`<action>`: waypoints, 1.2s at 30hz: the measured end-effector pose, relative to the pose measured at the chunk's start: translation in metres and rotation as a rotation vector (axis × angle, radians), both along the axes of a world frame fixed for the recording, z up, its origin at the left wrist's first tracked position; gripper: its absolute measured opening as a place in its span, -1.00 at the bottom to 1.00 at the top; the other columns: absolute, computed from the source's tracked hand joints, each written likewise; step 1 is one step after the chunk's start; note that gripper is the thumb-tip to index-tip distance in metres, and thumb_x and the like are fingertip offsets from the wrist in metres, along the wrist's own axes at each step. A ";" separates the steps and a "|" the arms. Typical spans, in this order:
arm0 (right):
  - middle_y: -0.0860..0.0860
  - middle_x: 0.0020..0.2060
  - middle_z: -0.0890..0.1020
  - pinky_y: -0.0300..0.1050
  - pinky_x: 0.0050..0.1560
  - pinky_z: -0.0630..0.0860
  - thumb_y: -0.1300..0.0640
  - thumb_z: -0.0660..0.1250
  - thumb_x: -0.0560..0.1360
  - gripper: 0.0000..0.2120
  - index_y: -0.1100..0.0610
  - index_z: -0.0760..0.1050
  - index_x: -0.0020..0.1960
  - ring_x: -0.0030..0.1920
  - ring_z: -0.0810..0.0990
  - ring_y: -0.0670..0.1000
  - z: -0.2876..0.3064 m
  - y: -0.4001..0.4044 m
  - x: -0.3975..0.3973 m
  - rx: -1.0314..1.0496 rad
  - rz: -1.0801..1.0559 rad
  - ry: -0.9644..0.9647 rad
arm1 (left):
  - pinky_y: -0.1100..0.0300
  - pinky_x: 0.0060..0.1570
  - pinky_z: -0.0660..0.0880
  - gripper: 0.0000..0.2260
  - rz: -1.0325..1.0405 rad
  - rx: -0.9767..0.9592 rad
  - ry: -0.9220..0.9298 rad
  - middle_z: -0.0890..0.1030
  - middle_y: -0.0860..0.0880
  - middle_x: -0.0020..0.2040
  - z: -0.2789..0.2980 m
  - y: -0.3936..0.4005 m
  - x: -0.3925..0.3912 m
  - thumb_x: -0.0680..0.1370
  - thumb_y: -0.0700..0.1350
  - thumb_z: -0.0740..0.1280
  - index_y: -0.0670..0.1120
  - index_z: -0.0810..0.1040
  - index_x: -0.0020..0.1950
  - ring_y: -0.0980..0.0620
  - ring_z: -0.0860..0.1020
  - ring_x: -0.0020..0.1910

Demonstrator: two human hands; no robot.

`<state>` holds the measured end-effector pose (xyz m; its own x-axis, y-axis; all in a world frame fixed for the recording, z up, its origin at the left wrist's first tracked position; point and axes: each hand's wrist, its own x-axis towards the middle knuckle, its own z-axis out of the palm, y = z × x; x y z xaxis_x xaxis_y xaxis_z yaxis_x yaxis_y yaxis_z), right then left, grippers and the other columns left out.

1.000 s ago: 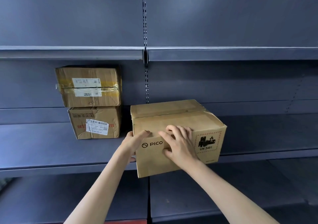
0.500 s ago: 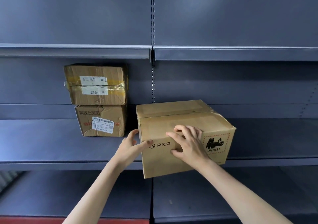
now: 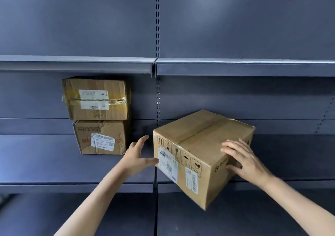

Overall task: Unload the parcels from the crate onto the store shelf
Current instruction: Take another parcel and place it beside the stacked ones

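A large brown PICO cardboard box (image 3: 197, 145) sits turned at an angle on the middle shelf (image 3: 45, 163), one corner pointing at me and hanging over the front edge. My left hand (image 3: 136, 156) is spread beside its labelled left face, only the thumb touching it. My right hand (image 3: 243, 158) grips the right face, fingers over the top edge and thumb on the side. To the left stand two smaller parcels, the upper one (image 3: 96, 98) stacked on the lower one (image 3: 101, 138). No crate is in view.
An upper shelf (image 3: 72, 63) runs just above the stacked parcels. A lower shelf (image 3: 235, 217) lies beneath the box. A slotted upright (image 3: 157, 27) divides the bays. The middle shelf continues bare to the right of the box.
The box has been turned so its labelled end face now faces me and a corner sticks out. My right hand slid round to the PICO side. My left hand came off, fingers spread.
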<state>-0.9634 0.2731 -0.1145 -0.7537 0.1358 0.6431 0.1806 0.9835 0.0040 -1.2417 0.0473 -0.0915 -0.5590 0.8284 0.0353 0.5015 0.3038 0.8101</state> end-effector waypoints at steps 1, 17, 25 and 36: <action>0.17 0.16 0.56 0.00 0.41 0.17 0.31 0.60 0.15 -0.27 0.04 0.35 0.22 0.29 0.34 0.03 0.000 0.004 0.006 -0.034 -0.004 0.002 | -0.03 0.35 0.28 -0.10 -0.008 -0.020 0.044 0.26 -0.13 0.35 0.001 0.010 -0.002 0.22 0.09 0.41 0.16 0.06 0.49 -0.14 0.26 0.38; 0.19 0.24 0.52 0.25 0.26 0.33 0.44 0.52 0.21 -0.35 0.14 0.41 0.23 0.36 0.36 0.18 -0.013 0.021 0.007 -0.097 -0.057 0.048 | 0.22 0.14 0.40 -0.28 -0.116 0.079 0.268 0.21 -0.02 0.14 -0.017 0.076 -0.007 0.34 -0.30 0.45 0.16 0.29 0.38 -0.03 0.29 0.18; 0.13 0.45 0.27 0.18 0.34 0.31 0.55 0.42 0.27 -0.29 0.14 0.41 0.34 0.43 0.23 0.16 -0.012 0.004 0.003 -0.261 -0.209 0.028 | 0.03 0.32 0.30 -0.31 0.015 0.201 0.221 0.21 -0.02 0.14 -0.034 0.041 0.016 0.33 -0.24 0.47 0.17 0.32 0.35 -0.10 0.23 0.24; -0.36 0.27 0.33 -0.22 0.02 0.56 0.44 0.39 0.33 0.01 -0.58 0.06 0.23 0.30 0.41 -0.13 -0.047 -0.073 0.019 -1.069 -0.104 0.283 | 0.11 0.26 0.27 -0.36 0.056 0.304 0.187 0.19 -0.03 0.13 -0.047 0.025 0.039 0.36 -0.30 0.43 0.15 0.36 0.33 -0.02 0.19 0.16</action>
<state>-0.9444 0.2002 -0.1614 -0.5507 0.7773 0.3043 0.1230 0.4361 -0.8915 -1.2024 0.0719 -0.1381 -0.5641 0.7324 0.3812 0.6388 0.0945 0.7636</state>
